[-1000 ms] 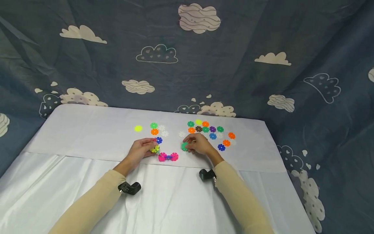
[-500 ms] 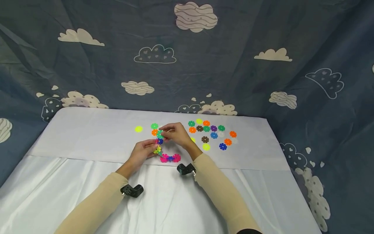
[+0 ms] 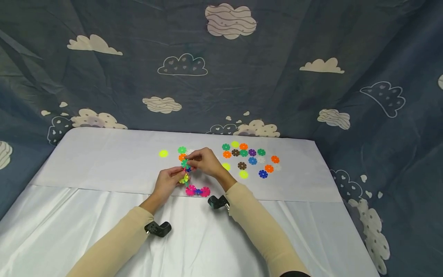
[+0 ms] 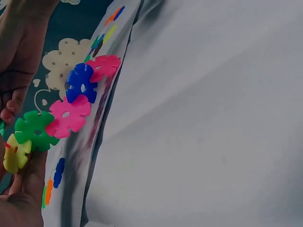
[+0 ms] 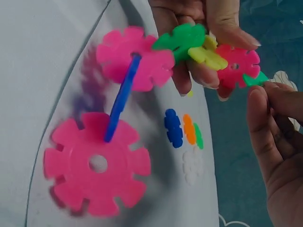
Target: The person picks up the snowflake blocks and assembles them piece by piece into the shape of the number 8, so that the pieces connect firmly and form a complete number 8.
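Observation:
My left hand point(image 3: 166, 184) grips a chain of interlocking flower-shaped plastic discs by its upper end. In the right wrist view the chain runs from a pink disc point(image 5: 71, 165) through a blue disc point(image 5: 123, 97), a second pink, a green disc point(image 5: 177, 42) and a yellow disc point(image 5: 208, 56) to another pink disc point(image 5: 244, 59) between the left fingers. My right hand point(image 3: 207, 161) pinches a green disc point(image 5: 254, 79) between thumb and finger, its edge right at the slotted rim of that last pink disc. The low pink end hangs close over the white cloth.
Loose discs lie in a group to the right, among them a brown disc point(image 3: 242, 166), a blue disc point(image 3: 263, 174) and an orange disc point(image 3: 275, 159). On the left are a yellow disc point(image 3: 163, 153) and a green disc point(image 3: 182, 149). A cloud-printed curtain point(image 3: 263, 84) hangs behind the table.
My right hand has carried the green disc leftward to the chain in my left hand, uncovering brown and yellow discs on the cloth. My left hand has stayed nearly in place.

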A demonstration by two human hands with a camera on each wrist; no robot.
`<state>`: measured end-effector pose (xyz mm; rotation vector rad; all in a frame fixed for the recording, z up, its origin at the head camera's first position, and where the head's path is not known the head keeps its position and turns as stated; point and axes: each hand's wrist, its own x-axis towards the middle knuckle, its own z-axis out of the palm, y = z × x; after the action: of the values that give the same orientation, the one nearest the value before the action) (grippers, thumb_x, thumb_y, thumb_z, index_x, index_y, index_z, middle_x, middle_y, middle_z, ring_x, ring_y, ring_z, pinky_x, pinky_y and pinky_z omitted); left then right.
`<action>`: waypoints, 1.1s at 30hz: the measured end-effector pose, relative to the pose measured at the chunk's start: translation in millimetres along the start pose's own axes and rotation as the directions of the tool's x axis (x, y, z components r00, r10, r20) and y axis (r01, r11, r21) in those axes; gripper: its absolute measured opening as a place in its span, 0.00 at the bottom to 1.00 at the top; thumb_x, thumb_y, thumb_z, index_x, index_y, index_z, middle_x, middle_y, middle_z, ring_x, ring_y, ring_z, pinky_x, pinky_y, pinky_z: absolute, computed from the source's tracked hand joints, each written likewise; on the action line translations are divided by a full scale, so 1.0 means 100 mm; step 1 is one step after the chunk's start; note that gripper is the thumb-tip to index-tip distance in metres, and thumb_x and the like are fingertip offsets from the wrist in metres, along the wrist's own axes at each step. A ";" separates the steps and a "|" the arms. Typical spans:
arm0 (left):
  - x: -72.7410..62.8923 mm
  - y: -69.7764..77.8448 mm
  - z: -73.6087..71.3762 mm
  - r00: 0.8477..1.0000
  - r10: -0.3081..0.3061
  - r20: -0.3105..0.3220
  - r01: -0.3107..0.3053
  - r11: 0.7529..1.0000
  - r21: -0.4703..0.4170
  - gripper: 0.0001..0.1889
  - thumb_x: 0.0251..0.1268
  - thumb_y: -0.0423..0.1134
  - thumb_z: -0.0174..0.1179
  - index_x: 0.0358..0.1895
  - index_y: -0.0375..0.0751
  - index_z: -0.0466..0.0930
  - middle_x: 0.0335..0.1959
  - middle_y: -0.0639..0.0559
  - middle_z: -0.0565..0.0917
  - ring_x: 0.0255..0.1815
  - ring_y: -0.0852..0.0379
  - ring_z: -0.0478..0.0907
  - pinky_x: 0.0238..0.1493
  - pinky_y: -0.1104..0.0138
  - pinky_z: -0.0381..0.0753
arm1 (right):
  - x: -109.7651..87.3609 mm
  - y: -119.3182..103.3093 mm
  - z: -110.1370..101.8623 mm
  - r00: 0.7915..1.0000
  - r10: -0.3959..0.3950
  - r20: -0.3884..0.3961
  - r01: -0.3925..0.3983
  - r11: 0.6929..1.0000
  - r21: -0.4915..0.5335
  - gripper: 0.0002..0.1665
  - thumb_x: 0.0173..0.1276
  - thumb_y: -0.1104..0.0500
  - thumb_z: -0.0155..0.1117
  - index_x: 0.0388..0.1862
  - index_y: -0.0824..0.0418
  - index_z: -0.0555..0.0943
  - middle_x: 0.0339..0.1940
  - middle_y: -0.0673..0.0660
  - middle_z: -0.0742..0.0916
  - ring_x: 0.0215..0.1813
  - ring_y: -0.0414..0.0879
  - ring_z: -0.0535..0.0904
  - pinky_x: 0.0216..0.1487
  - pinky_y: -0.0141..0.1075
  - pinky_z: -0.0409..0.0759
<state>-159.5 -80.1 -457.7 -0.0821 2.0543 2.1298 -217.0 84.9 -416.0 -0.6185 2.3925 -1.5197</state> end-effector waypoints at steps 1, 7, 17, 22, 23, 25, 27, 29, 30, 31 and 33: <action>0.00 0.00 0.00 1.000 0.000 -0.008 0.000 1.000 -0.007 0.19 0.71 0.29 0.53 0.58 0.17 0.69 0.51 0.28 0.79 0.37 0.64 0.83 0.38 0.76 0.82 | 0.00 0.00 0.00 1.000 -0.006 0.005 0.006 1.000 0.001 0.11 0.65 0.70 0.64 0.46 0.71 0.84 0.35 0.63 0.87 0.24 0.39 0.78 0.38 0.51 0.84; 0.00 0.05 -0.03 0.998 -0.051 0.030 0.052 0.998 -0.025 0.20 0.70 0.33 0.57 0.58 0.20 0.70 0.42 0.45 0.85 0.36 0.67 0.80 0.40 0.73 0.82 | 0.00 0.03 0.01 0.997 -0.040 0.063 0.037 0.999 0.038 0.16 0.65 0.72 0.63 0.52 0.72 0.81 0.36 0.63 0.86 0.26 0.45 0.79 0.38 0.47 0.84; -0.01 0.06 -0.10 0.997 -0.071 -0.005 0.071 0.997 -0.024 0.13 0.73 0.37 0.54 0.49 0.28 0.72 0.37 0.51 0.85 0.37 0.64 0.81 0.43 0.67 0.84 | 0.00 0.09 0.04 0.997 -0.012 0.075 0.004 0.993 0.114 0.09 0.64 0.70 0.65 0.42 0.73 0.82 0.32 0.62 0.85 0.27 0.52 0.81 0.35 0.37 0.85; -0.02 0.08 -0.11 0.996 -0.076 -0.051 0.077 0.997 0.014 0.12 0.73 0.37 0.54 0.47 0.28 0.74 0.40 0.44 0.86 0.38 0.62 0.82 0.45 0.66 0.84 | -0.08 0.20 -0.13 1.000 0.020 0.021 -0.021 0.998 0.053 0.16 0.65 0.64 0.66 0.51 0.70 0.82 0.35 0.60 0.85 0.33 0.59 0.81 0.36 0.43 0.84; -0.02 0.09 -0.11 0.996 -0.078 -0.053 0.079 0.997 0.020 0.12 0.73 0.36 0.54 0.47 0.28 0.74 0.40 0.44 0.86 0.37 0.62 0.82 0.45 0.67 0.84 | -0.11 0.24 -0.19 0.999 0.044 -0.009 -0.044 0.998 0.035 0.17 0.65 0.64 0.66 0.51 0.69 0.82 0.35 0.59 0.85 0.33 0.59 0.81 0.36 0.43 0.84; -0.02 0.09 -0.12 0.996 -0.079 -0.047 0.080 0.996 0.025 0.13 0.73 0.36 0.54 0.48 0.27 0.73 0.40 0.44 0.86 0.37 0.62 0.82 0.45 0.67 0.84 | -0.18 0.36 -0.34 0.991 0.103 -0.086 -0.105 0.994 -0.022 0.16 0.64 0.63 0.68 0.50 0.68 0.83 0.34 0.58 0.84 0.32 0.57 0.80 0.34 0.42 0.83; -0.01 0.09 -0.12 0.996 -0.081 -0.038 0.082 0.997 0.015 0.12 0.72 0.35 0.54 0.49 0.26 0.73 0.40 0.44 0.86 0.37 0.62 0.82 0.44 0.68 0.84 | -0.27 0.48 -0.48 0.971 0.166 -0.170 -0.184 0.978 -0.098 0.14 0.62 0.62 0.70 0.46 0.65 0.84 0.33 0.56 0.83 0.32 0.54 0.78 0.32 0.38 0.82; -0.01 0.09 -0.12 0.996 -0.087 -0.026 0.087 0.996 0.001 0.12 0.71 0.33 0.55 0.50 0.26 0.72 0.39 0.45 0.86 0.36 0.62 0.83 0.44 0.68 0.84 | -0.35 0.58 -0.58 0.946 0.223 -0.234 -0.266 0.948 -0.172 0.12 0.60 0.62 0.72 0.43 0.63 0.85 0.33 0.55 0.82 0.34 0.50 0.76 0.32 0.34 0.79; 0.00 0.08 -0.12 0.996 -0.090 -0.022 0.090 0.996 -0.003 0.13 0.71 0.33 0.54 0.51 0.26 0.71 0.39 0.44 0.85 0.36 0.62 0.83 0.43 0.68 0.84 | -0.39 0.62 -0.62 0.934 0.249 -0.254 -0.304 0.931 -0.202 0.12 0.59 0.62 0.73 0.42 0.62 0.86 0.33 0.55 0.82 0.35 0.49 0.75 0.33 0.33 0.78; 0.00 0.08 -0.12 0.995 -0.093 -0.021 0.093 0.996 -0.006 0.13 0.71 0.32 0.54 0.51 0.25 0.71 0.39 0.45 0.86 0.36 0.62 0.83 0.43 0.69 0.84 | -0.42 0.65 -0.65 0.926 0.271 -0.264 -0.332 0.916 -0.225 0.12 0.58 0.62 0.73 0.41 0.62 0.86 0.34 0.55 0.82 0.37 0.48 0.75 0.36 0.33 0.78; 0.00 0.09 -0.12 0.996 -0.092 -0.017 0.091 0.996 -0.012 0.13 0.71 0.32 0.54 0.52 0.25 0.70 0.40 0.44 0.86 0.37 0.62 0.83 0.43 0.68 0.84 | -0.45 0.68 -0.69 0.914 0.305 -0.268 -0.375 0.888 -0.265 0.14 0.56 0.61 0.75 0.41 0.62 0.85 0.35 0.55 0.82 0.39 0.48 0.74 0.40 0.34 0.77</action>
<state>-162.5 -92.6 -449.7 -0.1936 2.0075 2.0937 -220.9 186.8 -449.0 -0.0650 2.7539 -1.1199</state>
